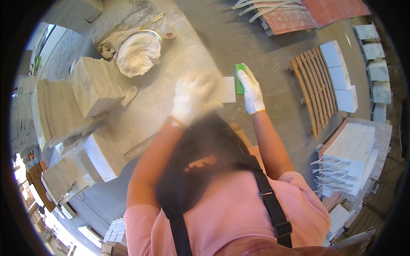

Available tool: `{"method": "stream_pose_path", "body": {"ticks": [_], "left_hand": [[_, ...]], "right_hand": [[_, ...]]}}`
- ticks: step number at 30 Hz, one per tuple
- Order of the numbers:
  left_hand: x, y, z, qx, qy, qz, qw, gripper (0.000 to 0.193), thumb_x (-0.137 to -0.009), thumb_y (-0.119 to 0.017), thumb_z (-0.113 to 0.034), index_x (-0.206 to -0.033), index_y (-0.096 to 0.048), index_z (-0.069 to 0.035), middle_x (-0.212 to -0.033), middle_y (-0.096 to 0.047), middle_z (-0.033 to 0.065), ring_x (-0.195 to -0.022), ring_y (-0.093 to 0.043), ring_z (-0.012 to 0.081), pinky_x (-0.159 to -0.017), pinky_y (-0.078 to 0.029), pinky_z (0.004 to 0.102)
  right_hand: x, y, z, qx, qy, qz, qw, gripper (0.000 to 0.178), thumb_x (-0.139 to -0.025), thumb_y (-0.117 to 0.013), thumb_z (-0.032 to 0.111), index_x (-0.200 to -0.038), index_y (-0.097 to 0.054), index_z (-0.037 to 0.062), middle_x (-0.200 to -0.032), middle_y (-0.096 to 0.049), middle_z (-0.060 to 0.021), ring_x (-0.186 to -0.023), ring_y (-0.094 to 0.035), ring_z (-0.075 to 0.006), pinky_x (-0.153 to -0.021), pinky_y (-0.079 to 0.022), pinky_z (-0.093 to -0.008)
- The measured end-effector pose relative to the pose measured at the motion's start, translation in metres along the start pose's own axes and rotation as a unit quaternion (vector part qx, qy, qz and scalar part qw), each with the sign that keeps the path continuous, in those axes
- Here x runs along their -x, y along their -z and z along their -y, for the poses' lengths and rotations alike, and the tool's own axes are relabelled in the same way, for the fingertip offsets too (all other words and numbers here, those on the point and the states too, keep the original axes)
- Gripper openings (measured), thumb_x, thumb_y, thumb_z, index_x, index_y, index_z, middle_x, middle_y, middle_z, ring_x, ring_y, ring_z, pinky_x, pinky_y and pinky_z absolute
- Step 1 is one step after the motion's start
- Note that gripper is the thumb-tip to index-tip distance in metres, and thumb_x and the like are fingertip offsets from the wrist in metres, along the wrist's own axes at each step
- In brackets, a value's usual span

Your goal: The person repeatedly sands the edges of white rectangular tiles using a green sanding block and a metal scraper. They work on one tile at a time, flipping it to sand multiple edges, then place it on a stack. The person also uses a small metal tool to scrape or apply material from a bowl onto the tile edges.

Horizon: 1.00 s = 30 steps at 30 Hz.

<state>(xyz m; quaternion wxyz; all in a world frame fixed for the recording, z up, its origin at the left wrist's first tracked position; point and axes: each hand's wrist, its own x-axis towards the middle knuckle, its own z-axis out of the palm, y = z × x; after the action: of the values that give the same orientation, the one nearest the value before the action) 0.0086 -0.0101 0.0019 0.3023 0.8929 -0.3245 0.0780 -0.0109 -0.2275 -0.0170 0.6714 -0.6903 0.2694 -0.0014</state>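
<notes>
In a white knit glove, my left hand [192, 98] is over a small white stone tile [229, 90] at the right edge of the worktable. Motion smears its fingers, so I cannot make out its grip. The tile's right end sticks out past that hand. My right hand [252, 94], gloved the same way, holds a green rectangular block [239, 79] upright, thumb on its near face. A narrow gap parts the block from the tile's right end. A dark apron [188, 166] hangs below my hands.
On the pale worktable [188, 47] stands a metal bowl of white powder [139, 53], with a white bottle [168, 30] beside it. Stacked stone slabs [96, 85] line the left. Rightward on the floor are a wooden pallet [314, 87] and strapped white tile stacks [350, 149].
</notes>
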Motion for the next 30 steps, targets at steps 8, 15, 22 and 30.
{"method": "stream_pose_path", "body": {"ticks": [8,15,22,30], "left_hand": [[-0.001,-0.001,0.000,0.005,0.006,0.002,1.000,0.066,-0.063,-0.084,-0.041,-0.120,-0.070,-0.013,-0.127,-0.065,0.0054,-0.123,-0.057,0.0321,-0.103,-0.043,0.0482],[0.001,-0.001,0.000,0.008,0.011,-0.006,1.000,0.066,-0.062,-0.084,-0.040,-0.121,-0.070,-0.013,-0.128,-0.065,0.0052,-0.122,-0.058,0.0318,-0.104,-0.043,0.0476],[0.001,-0.001,0.000,0.008,0.000,-0.015,1.000,0.064,-0.061,-0.084,-0.038,-0.118,-0.071,-0.012,-0.126,-0.066,0.0057,-0.120,-0.059,0.0314,-0.102,-0.044,0.0475],[0.000,-0.004,0.002,0.004,-0.004,-0.028,1.000,0.060,-0.061,-0.083,-0.038,-0.114,-0.072,-0.011,-0.123,-0.067,0.0061,-0.118,-0.060,0.0323,-0.098,-0.046,0.0473]], "right_hand": [[0.015,-0.008,0.017,0.139,0.108,-0.004,0.984,0.065,-0.098,-0.067,0.025,-0.155,-0.045,0.0023,-0.150,-0.055,-0.0107,-0.127,-0.056,-0.0157,-0.107,-0.044,-0.0301],[0.022,0.003,0.014,0.085,0.117,0.008,0.989,0.068,-0.097,-0.070,0.030,-0.156,-0.044,0.0063,-0.142,-0.059,-0.0124,-0.127,-0.056,-0.0181,-0.107,-0.043,-0.0317],[0.010,-0.006,0.016,0.066,0.079,0.014,0.995,0.068,-0.097,-0.069,0.029,-0.156,-0.044,0.0067,-0.142,-0.059,-0.0110,-0.123,-0.059,-0.0193,-0.104,-0.046,-0.0327],[0.020,-0.006,0.014,0.143,0.123,0.027,0.982,0.068,-0.099,-0.066,0.025,-0.157,-0.041,0.0002,-0.152,-0.053,-0.0104,-0.128,-0.056,-0.0172,-0.106,-0.044,-0.0306]]}}
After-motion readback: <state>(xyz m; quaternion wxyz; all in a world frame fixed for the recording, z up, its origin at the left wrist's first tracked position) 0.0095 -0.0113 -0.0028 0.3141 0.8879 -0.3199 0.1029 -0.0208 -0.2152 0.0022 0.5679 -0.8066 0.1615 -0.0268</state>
